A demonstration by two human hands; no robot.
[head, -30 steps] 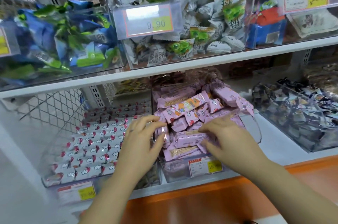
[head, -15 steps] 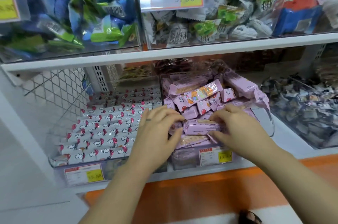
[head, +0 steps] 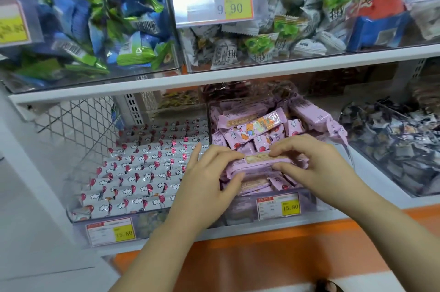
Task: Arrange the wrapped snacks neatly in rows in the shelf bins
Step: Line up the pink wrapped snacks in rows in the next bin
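A person is reaching both hands into the clear bin (head: 240,214) of pink wrapped snacks (head: 252,129) on the lower shelf (head: 364,167) of a shop display. The left hand (head: 209,182) and right hand (head: 316,163) are each pinching 1 end of a long pink bar (head: 259,164), fingers curled over its top edge and thumbs beneath. They are holding it level and crosswise just above the pile at the bin's front. Gripping both ends is likely keeping the bar square, ready to lie flat in a front row. Behind it, pink bars are lying jumbled at all angles. In the bin just to the left, white balloon-print bars (head: 142,172) are lying in tidy rows, seemingly the pattern to copy.
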